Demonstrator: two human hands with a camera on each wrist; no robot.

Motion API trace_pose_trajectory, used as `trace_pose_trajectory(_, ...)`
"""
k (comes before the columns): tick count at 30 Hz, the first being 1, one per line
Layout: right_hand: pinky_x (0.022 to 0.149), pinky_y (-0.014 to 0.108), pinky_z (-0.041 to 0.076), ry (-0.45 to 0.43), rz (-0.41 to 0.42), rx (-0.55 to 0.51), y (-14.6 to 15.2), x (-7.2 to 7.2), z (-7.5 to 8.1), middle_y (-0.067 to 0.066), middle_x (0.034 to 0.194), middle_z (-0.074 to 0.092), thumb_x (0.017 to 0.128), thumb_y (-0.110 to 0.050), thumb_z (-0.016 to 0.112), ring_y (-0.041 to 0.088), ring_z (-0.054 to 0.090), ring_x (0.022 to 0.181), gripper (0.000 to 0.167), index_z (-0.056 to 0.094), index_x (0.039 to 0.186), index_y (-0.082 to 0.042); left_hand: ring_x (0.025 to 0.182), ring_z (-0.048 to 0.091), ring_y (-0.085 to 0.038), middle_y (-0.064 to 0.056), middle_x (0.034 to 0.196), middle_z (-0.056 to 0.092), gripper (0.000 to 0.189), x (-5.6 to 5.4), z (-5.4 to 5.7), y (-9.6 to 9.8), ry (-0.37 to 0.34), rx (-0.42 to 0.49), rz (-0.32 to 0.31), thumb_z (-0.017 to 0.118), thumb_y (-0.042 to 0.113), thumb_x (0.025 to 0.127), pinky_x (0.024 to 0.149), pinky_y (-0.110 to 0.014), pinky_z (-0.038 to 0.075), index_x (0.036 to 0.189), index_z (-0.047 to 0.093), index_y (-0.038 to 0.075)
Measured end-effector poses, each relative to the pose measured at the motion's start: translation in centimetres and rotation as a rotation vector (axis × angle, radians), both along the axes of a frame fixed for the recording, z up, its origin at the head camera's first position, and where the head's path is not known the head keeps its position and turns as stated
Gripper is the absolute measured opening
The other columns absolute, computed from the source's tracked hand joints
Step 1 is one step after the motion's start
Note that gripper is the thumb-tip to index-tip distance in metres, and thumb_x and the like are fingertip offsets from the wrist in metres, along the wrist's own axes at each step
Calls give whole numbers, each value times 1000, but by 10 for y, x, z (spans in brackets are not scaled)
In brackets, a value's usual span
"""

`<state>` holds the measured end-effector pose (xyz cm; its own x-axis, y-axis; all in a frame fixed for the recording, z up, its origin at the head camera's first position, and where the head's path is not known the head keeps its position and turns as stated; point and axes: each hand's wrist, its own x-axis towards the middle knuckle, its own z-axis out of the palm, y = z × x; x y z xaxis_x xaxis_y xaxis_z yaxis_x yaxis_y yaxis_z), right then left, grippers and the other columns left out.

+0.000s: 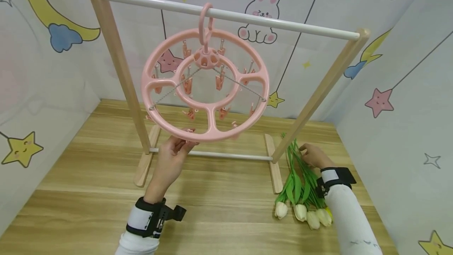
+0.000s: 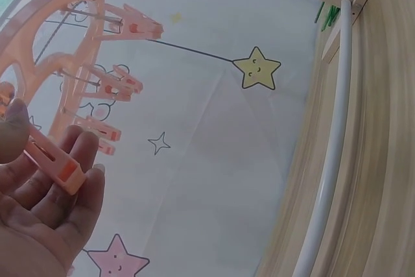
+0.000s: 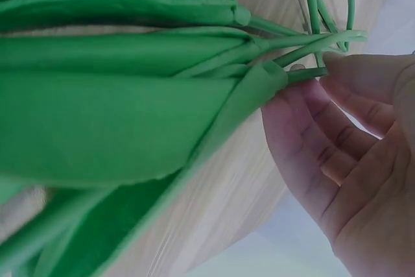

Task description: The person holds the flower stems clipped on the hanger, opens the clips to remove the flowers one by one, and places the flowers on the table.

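A pink round clip hanger (image 1: pixel 211 120) hangs by its hook from the white top bar (image 1: pixel 255 19) of a wooden rack. Below its front left rim, my left hand (image 1: pixel 170 164) pinches a dangling pink clothespin (image 2: pixel 61 168) between thumb and fingers. On the table at the right lies a bunch of artificial white tulips (image 1: pixel 300 211), blooms toward me and green stems pointing away. Beside the stems is my right hand (image 1: pixel 315 156); in the right wrist view its thumb and fingers pinch the end of one tulip stem (image 3: pixel 306 74).
The rack stands on wooden feet (image 1: pixel 273 164) joined by a low white bar (image 1: pixel 226 155). More pink clothespins (image 2: pixel 139 25) dangle around the hanger. A bit of yellow bloom (image 1: pixel 329 212) shows by the right forearm. Walls printed with cartoons enclose the wooden table (image 1: pixel 219 223).
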<state>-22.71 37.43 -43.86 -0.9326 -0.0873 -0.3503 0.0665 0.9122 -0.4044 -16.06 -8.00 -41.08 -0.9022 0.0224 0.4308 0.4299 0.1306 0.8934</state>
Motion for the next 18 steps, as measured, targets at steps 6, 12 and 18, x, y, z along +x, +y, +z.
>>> trace_pose_trajectory(6, 69, 43, 60, -14, -26, -5, 2, 1, 0, 39, 117, 57, 98, -3, 47, 39, 66, 90, 40, 47, 133, 14, 100, 64, 6, -25, 115, 68, 31, 0, 1, 0, 25, 23, -5, 60, 2, 96, 89, -12, 51, 127, 59, -4)
trace_pose_trajectory(12, 66, 41, 60, -7, -18, 20, -2, 2, -2, 39, 115, 58, 97, 1, 48, 36, 67, 85, 37, 49, 131, 15, 98, 65, 4, -23, 112, 68, 30, 1, 1, 0, 17, 27, -17, 59, 4, 97, 87, -14, 53, 127, 59, -3)
trace_pose_trajectory(18, 64, 39, 58, -1, -4, 50, -2, 2, -3, 38, 113, 59, 97, 1, 48, 31, 66, 79, 36, 49, 130, 15, 95, 66, 3, -9, 108, 71, 31, 1, 1, 0, 19, 49, -23, 59, 2, 97, 86, -14, 53, 127, 58, -5)
